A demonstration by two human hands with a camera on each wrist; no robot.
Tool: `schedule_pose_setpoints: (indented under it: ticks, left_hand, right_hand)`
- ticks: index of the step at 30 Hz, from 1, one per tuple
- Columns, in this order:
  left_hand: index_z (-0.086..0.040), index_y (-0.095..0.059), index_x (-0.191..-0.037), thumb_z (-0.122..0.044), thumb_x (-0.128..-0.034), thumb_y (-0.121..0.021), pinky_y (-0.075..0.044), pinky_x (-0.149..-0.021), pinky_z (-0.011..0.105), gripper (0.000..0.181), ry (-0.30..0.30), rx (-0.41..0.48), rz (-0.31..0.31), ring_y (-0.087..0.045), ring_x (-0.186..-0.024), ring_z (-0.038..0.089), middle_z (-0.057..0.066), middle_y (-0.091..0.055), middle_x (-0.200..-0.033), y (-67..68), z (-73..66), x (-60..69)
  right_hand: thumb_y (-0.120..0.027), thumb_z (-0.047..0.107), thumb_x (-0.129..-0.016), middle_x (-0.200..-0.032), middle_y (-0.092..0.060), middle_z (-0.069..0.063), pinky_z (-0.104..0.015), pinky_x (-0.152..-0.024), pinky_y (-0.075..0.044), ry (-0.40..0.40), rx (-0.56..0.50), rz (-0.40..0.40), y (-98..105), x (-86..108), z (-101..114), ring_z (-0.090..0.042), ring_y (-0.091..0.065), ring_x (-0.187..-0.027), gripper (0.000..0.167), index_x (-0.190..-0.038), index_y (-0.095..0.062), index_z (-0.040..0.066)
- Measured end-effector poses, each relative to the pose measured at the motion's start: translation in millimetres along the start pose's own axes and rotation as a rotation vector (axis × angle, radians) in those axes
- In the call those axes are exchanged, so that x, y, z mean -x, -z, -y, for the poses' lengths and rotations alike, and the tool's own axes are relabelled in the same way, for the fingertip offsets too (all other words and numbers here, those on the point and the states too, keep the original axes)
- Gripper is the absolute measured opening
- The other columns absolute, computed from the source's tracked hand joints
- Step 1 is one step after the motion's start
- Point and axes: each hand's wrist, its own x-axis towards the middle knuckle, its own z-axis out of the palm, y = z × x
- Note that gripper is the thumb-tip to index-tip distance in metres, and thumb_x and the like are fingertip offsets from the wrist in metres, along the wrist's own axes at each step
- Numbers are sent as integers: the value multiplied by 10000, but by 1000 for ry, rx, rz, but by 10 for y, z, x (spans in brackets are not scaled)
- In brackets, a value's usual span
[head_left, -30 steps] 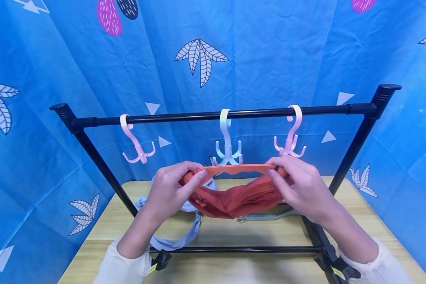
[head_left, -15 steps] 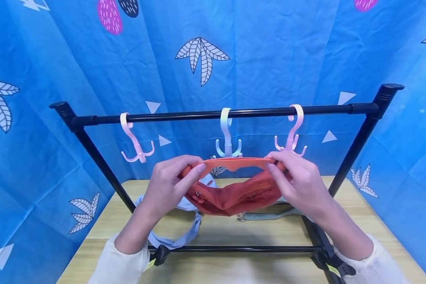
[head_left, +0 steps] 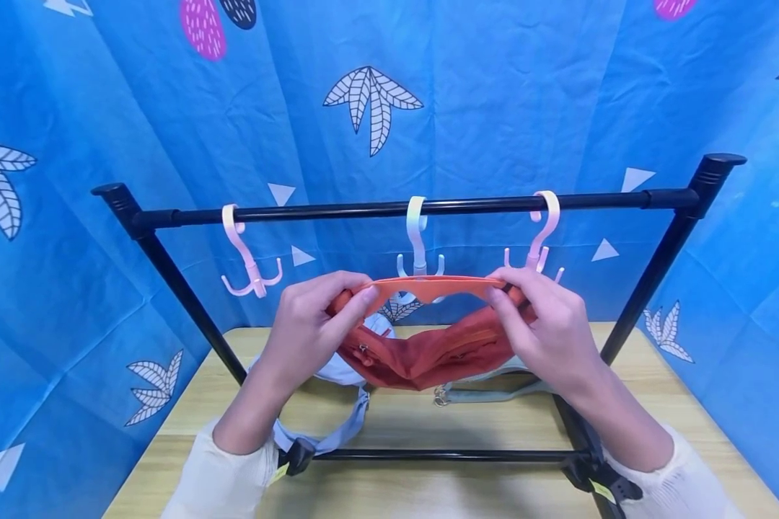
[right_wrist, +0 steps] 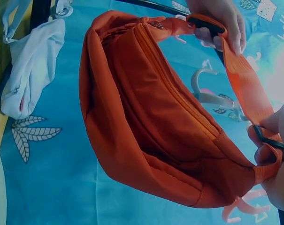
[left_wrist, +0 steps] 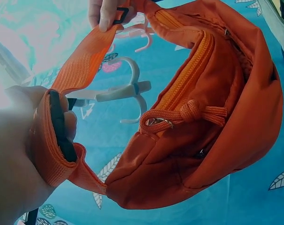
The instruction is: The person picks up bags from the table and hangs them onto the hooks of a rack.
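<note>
A red-orange waist bag (head_left: 422, 360) hangs below its orange strap (head_left: 461, 286), which is stretched between both hands. My left hand (head_left: 311, 328) pinches the strap's left part, thumb in front, beside a black buckle (left_wrist: 62, 126). At the other end, my right hand (head_left: 552, 324) pinches the strap near a black slider (right_wrist: 268, 138). Zippers and a knotted cord pull (left_wrist: 186, 112) show on the bag. Behind the strap, a pale blue four-prong hook (head_left: 418, 238) hangs from the black rail; the strap hides part of its prongs. Contact between them cannot be told.
Pink hooks hang left (head_left: 241, 249) and right (head_left: 547, 231) on the rack's rail (head_left: 337, 211). On the wooden table (head_left: 188, 432) behind lie a light blue bag (head_left: 337, 440) and a grey-green strap (head_left: 493, 395). A lower black bar (head_left: 441, 455) crosses the front.
Both hands have raised the waist bag slightly. Its strap now overlaps the middle hook's lower prongs, which earlier showed above it. The hold on the strap looks the same.
</note>
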Motion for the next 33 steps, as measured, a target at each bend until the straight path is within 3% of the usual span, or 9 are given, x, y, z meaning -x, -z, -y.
schedule_pose_setpoints:
  ticks: [5, 12, 17, 25, 33]
  left_hand:
    - [-46, -760, -1072, -75, -893, -788, -526, -595, 204, 184, -16, -4, -10, -598, -660, 85, 84, -759, -870, 13, 16, -41]
    - [-43, -756, -1070, -92, -908, -784, -507, -584, 200, 171, -9, -13, -26, -583, -649, 83, 86, -749, -846, 17, 53, -83]
    - [-56, -763, -1093, -100, -917, -780, -513, -595, 195, 182, 13, -12, -9, -584, -654, 79, 78, -759, -880, 5, 82, -92]
    - [-71, -759, -1118, -121, -935, -767, -577, -694, 213, 190, 54, -5, 18, -709, -808, 150, 87, -782, -1008, -15, 129, -113]
    - [-80, -764, -1124, -113, -937, -763, -590, -715, 247, 190, 65, -3, 29, -713, -869, 177, 81, -782, -1021, -39, 215, -105]
  right_hand:
    - [-800, -60, -823, -762, -605, -66, -79, -642, -418, -10, 17, -15, -9, -43, 10, -78, -482, -644, 305, -1113, -720, -14]
    - [-756, 33, -915, -776, -621, -102, -83, -658, -420, 10, 39, -27, -38, -89, -3, -96, -498, -659, 240, -1143, -711, -26]
    - [-774, -45, -860, -774, -627, -91, -91, -654, -405, -17, 32, -56, -81, -103, -3, -101, -490, -657, 281, -1135, -716, -19]
    - [-772, -53, -866, -823, -666, -106, -89, -675, -412, -19, 54, -64, -133, -107, -14, -111, -518, -678, 296, -1152, -724, 6]
    - [-787, -49, -858, -837, -682, -108, -65, -686, -405, -22, 58, -60, -176, -95, -32, -107, -528, -681, 300, -1145, -734, 17]
